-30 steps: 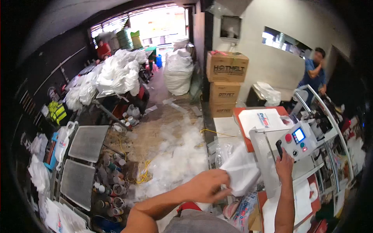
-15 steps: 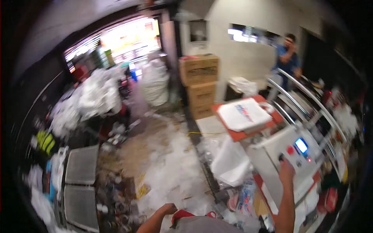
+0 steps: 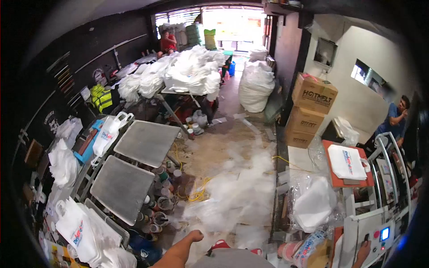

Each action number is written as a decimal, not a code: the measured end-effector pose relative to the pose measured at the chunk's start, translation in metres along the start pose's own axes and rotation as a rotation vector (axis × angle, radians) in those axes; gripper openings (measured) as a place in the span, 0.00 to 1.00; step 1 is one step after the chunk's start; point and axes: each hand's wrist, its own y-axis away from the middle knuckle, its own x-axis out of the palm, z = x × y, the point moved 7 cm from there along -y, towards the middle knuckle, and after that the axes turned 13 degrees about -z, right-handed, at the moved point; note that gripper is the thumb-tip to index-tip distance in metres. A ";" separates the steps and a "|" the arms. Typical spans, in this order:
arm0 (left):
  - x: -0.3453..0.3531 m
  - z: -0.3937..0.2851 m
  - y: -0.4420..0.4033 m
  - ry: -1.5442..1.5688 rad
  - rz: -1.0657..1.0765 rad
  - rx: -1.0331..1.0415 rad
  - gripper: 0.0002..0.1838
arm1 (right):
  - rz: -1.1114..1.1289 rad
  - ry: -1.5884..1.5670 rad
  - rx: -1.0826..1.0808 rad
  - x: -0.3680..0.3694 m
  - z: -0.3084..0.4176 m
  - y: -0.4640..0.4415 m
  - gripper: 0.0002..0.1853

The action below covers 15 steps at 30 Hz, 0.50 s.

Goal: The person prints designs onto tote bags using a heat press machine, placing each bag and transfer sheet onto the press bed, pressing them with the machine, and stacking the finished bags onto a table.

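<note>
My left hand hangs in a loose fist above the floor, apart from everything, with nothing visible in it. At the lower right my right hand grips a small black knob on the white control panel of a press machine. Beside the knob are a red button and a lit screen. Beyond the panel, a stack of white printed bags lies on an orange-red board. A clear plastic bag with white sheets stands left of the machine.
Grey flat platens stand on the left, with printed white bags nearby. White bags are heaped on a table. Cartons are stacked by the wall. White scraps and a yellow cord cover the floor. Two people are farther back.
My view has swung left, so the machine and my right hand appear farther right and lower. My right hand stays at the knob; my left hand remains closed.
</note>
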 end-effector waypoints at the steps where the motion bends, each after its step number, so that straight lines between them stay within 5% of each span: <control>1: -0.003 0.020 0.010 0.005 -0.003 -0.009 0.19 | -0.036 0.004 -0.047 0.007 -0.021 -0.003 0.17; 3: 0.000 0.064 0.036 0.127 0.091 -0.238 0.20 | -0.040 0.010 -0.035 0.011 -0.044 -0.003 0.18; 7: 0.002 0.101 0.055 0.134 0.169 -0.348 0.15 | -0.008 0.066 0.085 -0.003 -0.036 0.005 0.21; 15: -0.007 0.056 0.016 0.125 0.142 -0.175 0.17 | 0.042 0.176 0.302 -0.012 -0.016 0.018 0.28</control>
